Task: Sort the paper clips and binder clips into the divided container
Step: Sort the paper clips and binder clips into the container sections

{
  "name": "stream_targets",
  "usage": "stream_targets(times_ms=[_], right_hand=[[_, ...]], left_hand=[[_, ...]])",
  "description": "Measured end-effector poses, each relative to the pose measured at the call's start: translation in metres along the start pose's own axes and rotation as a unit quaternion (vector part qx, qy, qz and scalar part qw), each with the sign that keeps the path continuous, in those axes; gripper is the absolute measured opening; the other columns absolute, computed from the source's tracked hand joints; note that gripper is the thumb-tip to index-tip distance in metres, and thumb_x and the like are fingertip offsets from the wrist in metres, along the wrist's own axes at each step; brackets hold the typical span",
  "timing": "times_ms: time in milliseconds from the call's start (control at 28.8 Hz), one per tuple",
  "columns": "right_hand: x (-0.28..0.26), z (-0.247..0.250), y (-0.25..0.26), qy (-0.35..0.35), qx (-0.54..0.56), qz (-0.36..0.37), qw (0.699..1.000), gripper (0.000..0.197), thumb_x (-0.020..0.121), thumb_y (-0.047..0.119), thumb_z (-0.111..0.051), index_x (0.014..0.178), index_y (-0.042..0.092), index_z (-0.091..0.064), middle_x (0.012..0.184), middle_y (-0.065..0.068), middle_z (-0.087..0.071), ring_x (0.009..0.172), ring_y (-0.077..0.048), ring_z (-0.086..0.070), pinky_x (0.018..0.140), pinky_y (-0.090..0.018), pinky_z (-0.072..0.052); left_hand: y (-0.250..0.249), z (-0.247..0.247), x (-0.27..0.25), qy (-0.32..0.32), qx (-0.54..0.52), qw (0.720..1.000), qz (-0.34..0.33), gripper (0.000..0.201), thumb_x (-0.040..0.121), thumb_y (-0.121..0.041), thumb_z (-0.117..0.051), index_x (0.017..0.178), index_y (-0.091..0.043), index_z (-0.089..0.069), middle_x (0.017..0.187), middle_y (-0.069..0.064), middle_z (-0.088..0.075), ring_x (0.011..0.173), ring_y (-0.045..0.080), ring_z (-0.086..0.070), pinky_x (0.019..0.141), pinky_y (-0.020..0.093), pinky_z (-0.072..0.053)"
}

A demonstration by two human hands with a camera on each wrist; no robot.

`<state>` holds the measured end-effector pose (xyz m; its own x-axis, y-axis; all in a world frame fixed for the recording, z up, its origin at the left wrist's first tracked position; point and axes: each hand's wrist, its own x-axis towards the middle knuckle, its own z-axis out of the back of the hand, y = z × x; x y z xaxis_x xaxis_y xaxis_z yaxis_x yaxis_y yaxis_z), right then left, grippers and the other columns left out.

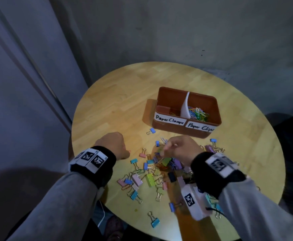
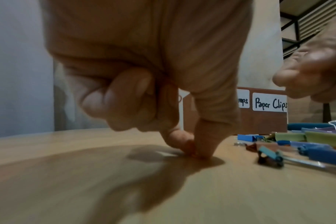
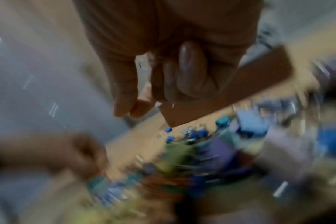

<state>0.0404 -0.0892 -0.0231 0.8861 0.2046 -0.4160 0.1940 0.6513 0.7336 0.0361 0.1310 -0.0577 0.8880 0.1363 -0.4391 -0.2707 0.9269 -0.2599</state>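
Binder clips – heaped before container | table – round

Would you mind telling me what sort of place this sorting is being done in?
Probably a corner of a home or small office room, though little shows. A small round wooden table stands against plain grey walls, dark shelving shows behind, and the brown container wears handwritten labels.

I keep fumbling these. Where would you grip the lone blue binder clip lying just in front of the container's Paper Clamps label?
Probably pinch the blue binder clip from above across its blue body: it lies flat, apart from the pile, wire handles trailing left.
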Motion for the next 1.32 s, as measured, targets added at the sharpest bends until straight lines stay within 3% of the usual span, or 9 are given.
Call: stream_targets(times_ms=[104, 278, 452, 591, 799, 903, 1042, 1181, 1320], right_hand=[[0.005, -0.011, 0.007, 0.013, -0.322, 0.073, 0.944, 0.013, 0.078, 0.023, -0.072, 0.073, 0.031, -0.063, 0.089, 0.009, -0.061, 0.088, -0.015, -0.059, 0.072, -0.023, -0.041], [0.008, -0.022, 0.008, 0.034, -0.448, 0.063, 0.891, 0.020, 0.081, 0.024, -0.065, 0.102, 0.022, -0.066, 0.104, -0.003, -0.063, 0.096, -0.025, -0.060, 0.077, -0.030, -0.049], [0.006, -0.024, 0.004, 0.045, -0.438, 0.056, 0.896, 0.017, 0.081, 0.015, -0.059, 0.096, 0.020, -0.064, 0.098, -0.004, -0.063, 0.092, -0.025, -0.061, 0.076, -0.031, -0.050], [0.007, -0.021, 0.001, 0.031, -0.379, 0.049, 0.923, 0.012, 0.077, 0.017, -0.060, 0.082, 0.028, -0.057, 0.083, 0.005, -0.056, 0.081, -0.019, -0.053, 0.069, -0.025, -0.042], [0.009, -0.019, -0.002, 0.035, -0.382, 0.042, 0.923, 0.011, 0.079, 0.020, -0.066, 0.081, 0.031, -0.065, 0.087, 0.006, -0.061, 0.088, -0.018, -0.058, 0.073, -0.026, -0.046], [0.011, -0.024, -0.006, 0.028, -0.390, 0.047, 0.919, 0.012, 0.080, 0.021, -0.065, 0.073, 0.030, -0.062, 0.092, 0.003, -0.066, 0.090, -0.019, -0.062, 0.074, -0.026, -0.048], [0.013, -0.022, -0.008, 0.031, -0.359, 0.049, 0.932, 0.018, 0.083, 0.017, -0.061, 0.069, 0.029, -0.062, 0.089, 0.000, -0.069, 0.088, -0.020, -0.063, 0.076, -0.030, -0.053], [0.012, -0.011, -0.011, 0.014, -0.274, 0.038, 0.961, 0.026, 0.080, 0.015, -0.069, 0.059, 0.028, -0.061, 0.075, 0.010, -0.064, 0.085, -0.014, -0.060, 0.075, -0.025, -0.048], [0.013, -0.012, -0.014, 0.026, -0.321, 0.046, 0.946, 0.026, 0.078, 0.017, -0.071, 0.060, 0.032, -0.061, 0.080, 0.012, -0.062, 0.087, -0.013, -0.061, 0.075, -0.024, -0.049]], left_hand=[[-0.003, -0.001, 0.002, 0.029, -0.006, 1.000, -0.001, 0.030, 0.081, -0.030, -0.071, 0.061, -0.015, -0.054, 0.057, 0.000, -0.053, 0.054, 0.020, -0.053, 0.052, 0.027, -0.042], [-0.003, -0.006, -0.002, 0.030, 0.021, 0.999, -0.027, 0.032, 0.095, -0.037, -0.050, 0.074, -0.013, -0.049, 0.069, 0.002, -0.047, 0.063, 0.021, -0.048, 0.059, 0.028, -0.038], [-0.003, 0.004, -0.007, 0.015, -0.184, 0.982, -0.039, 0.032, 0.102, -0.028, -0.034, 0.084, -0.006, -0.050, 0.099, 0.019, -0.053, 0.088, 0.028, -0.047, 0.076, 0.033, -0.036], [-0.002, 0.010, -0.006, -0.031, -0.341, 0.938, -0.054, 0.033, 0.094, -0.026, -0.040, 0.064, -0.015, -0.044, 0.069, 0.008, -0.045, 0.070, 0.025, -0.042, 0.065, 0.033, -0.032], [-0.013, 0.013, -0.003, -0.099, -0.444, 0.887, -0.078, 0.034, 0.090, -0.021, -0.041, 0.057, -0.020, -0.033, 0.058, 0.002, -0.036, 0.047, 0.015, -0.027, 0.053, 0.028, -0.024], [-0.020, 0.015, -0.002, -0.072, -0.498, 0.860, -0.083, 0.029, 0.089, -0.012, -0.039, 0.059, -0.011, -0.041, 0.057, 0.007, -0.039, 0.036, 0.009, -0.027, 0.039, 0.018, -0.020], [-0.024, 0.019, -0.003, -0.008, -0.560, 0.825, -0.080, 0.030, 0.085, -0.007, -0.036, 0.059, -0.010, -0.050, 0.053, 0.009, -0.049, 0.038, 0.012, -0.023, 0.043, 0.015, -0.016], [-0.023, 0.018, -0.003, 0.013, -0.550, 0.832, -0.073, 0.028, 0.087, -0.006, -0.036, 0.068, -0.009, -0.056, 0.052, 0.005, -0.049, 0.041, 0.012, -0.024, 0.042, 0.015, -0.015], [-0.027, 0.013, -0.001, 0.022, -0.517, 0.853, -0.068, 0.028, 0.089, -0.009, -0.040, 0.070, -0.010, -0.060, 0.052, 0.002, -0.048, 0.041, 0.013, -0.027, 0.042, 0.018, -0.017]])
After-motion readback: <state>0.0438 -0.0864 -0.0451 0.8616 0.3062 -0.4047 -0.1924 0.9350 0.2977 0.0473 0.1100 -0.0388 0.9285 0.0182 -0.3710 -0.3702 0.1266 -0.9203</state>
